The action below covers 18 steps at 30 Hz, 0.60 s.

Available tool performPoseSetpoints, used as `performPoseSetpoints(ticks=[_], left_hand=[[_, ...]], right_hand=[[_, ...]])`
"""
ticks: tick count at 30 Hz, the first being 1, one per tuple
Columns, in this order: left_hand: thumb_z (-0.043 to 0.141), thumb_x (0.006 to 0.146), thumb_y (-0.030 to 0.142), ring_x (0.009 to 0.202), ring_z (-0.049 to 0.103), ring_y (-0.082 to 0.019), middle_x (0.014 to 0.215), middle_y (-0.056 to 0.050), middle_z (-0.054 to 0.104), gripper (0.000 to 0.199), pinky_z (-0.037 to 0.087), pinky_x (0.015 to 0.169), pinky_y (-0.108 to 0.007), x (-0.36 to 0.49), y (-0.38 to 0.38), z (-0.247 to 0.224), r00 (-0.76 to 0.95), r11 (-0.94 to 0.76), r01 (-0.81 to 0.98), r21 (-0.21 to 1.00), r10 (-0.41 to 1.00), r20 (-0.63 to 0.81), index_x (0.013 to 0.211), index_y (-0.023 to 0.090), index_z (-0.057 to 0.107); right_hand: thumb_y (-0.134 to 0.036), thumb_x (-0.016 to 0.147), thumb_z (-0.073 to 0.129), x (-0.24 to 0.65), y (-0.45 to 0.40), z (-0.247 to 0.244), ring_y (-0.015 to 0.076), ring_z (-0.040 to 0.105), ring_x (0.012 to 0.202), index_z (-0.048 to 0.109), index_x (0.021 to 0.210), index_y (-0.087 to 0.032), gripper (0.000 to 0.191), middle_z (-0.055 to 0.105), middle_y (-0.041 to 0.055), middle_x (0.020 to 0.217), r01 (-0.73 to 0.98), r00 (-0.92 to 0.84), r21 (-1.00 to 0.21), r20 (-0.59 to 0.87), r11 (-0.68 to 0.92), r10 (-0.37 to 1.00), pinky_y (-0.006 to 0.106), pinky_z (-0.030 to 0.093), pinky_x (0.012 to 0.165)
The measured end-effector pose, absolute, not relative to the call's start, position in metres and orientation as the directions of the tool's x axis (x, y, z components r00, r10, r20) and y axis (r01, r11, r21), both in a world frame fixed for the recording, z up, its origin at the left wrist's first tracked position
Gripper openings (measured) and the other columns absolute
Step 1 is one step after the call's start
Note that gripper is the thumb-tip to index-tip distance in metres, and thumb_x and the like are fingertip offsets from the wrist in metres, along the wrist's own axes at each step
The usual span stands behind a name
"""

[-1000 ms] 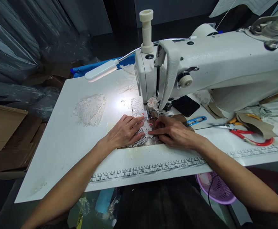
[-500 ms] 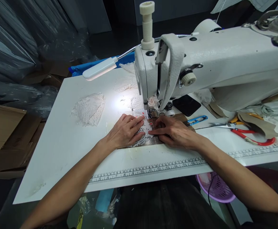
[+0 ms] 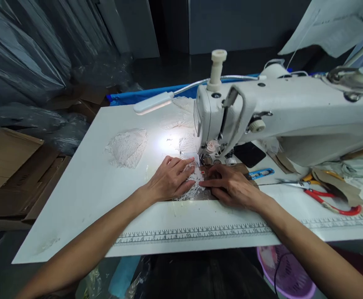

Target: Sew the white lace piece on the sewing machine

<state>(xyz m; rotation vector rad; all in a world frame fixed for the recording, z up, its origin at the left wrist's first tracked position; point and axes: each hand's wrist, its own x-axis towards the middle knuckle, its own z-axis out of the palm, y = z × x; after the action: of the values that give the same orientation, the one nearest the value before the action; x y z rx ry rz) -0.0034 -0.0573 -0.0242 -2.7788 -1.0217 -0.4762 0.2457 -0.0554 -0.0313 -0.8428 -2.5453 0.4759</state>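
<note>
Under the needle end of the white sewing machine (image 3: pixel 281 106) lies a white lace piece (image 3: pixel 194 187) on the machine's plate. My left hand (image 3: pixel 172 177) rests flat on the lace's left part, fingers stretched toward the needle area. From the right, my right hand (image 3: pixel 231 186) touches the lace's edge with one outstretched fingertip; its other fingers are apart, partly bent over the brown plate cover. Small red marks show near the fingertips. A pale fabric rosette (image 3: pixel 213 145) is on the machine head just above.
A lamp (image 3: pixel 154 103) lights the white table. A folded lace pile (image 3: pixel 128 147) lies left, more lace (image 3: pixel 181 116) behind. At right are a black phone (image 3: pixel 249 154), blue thread snips (image 3: pixel 260 172) and red-handled scissors (image 3: pixel 330 204). A printed ruler (image 3: pixel 200 233) runs along the front edge.
The camera view has shifted, so the machine and table sit lower and further right in the picture. Both hands stay on the lace, with little visible change in their pose.
</note>
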Motion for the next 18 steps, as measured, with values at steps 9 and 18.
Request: performPoseSetpoints(ticks=[9,18], left_hand=[[0.031,0.100,0.026,0.108,0.055,-0.024,0.128,-0.016,0.056,0.034,0.043,0.084,-0.037,-0.012,0.004,-0.018,0.658,-0.687,0.726,-0.030,0.682,0.320,0.117,0.010,0.055],[0.030,0.100,0.035,0.059,0.049,-0.015,0.079,-0.010,0.058,0.044,0.030,0.050,-0.029,-0.018,0.028,-0.004,0.484,-0.489,0.872,0.017,0.869,0.105,0.078,0.012,0.061]], right_hand=[[-0.018,0.085,0.054,0.240,-0.057,-0.039,0.0192,0.061,0.092,0.073,0.104,-0.033,0.032,0.059,0.0061,0.103,0.516,-0.692,-0.492,0.244,0.701,0.680,0.037,0.051,0.080],[-0.028,0.090,0.050,0.267,-0.026,-0.017,0.0239,0.063,0.097,0.073,0.100,-0.024,0.026,0.069,0.0060,0.101,0.652,-0.477,-0.610,0.131,0.450,0.869,0.040,0.053,0.087]])
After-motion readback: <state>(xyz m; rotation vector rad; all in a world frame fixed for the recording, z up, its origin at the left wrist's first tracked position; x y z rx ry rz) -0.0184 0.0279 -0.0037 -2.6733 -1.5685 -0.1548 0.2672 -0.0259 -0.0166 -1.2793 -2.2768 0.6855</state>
